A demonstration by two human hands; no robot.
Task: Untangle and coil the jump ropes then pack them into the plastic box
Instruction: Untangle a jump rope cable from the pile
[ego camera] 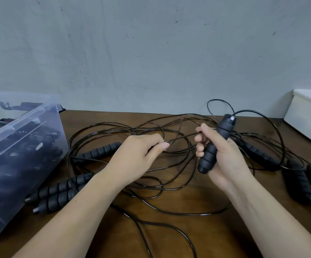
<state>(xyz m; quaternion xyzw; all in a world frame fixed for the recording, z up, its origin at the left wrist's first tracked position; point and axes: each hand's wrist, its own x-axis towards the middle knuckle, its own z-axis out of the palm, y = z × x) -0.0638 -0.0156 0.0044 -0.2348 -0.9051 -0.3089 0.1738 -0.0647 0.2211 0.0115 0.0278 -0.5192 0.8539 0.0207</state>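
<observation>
While gripping the foam handle (216, 144) upright in the right hand (225, 159) and pinching a cord (182, 138) in the left hand (138, 155), feed slack slowly; lift clear of the tangle (138, 130) spread on the desk (188, 237); avoid tugging knots tight; coil evenly before reaching left to the plastic box (20, 121).

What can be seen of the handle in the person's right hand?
The handle is black, with a ribbed, foam-like grip below and a smoother cap above with a small shiny part. A thin black cord leaves its top. The right hand grips its middle, holding it tilted above the table.
</observation>
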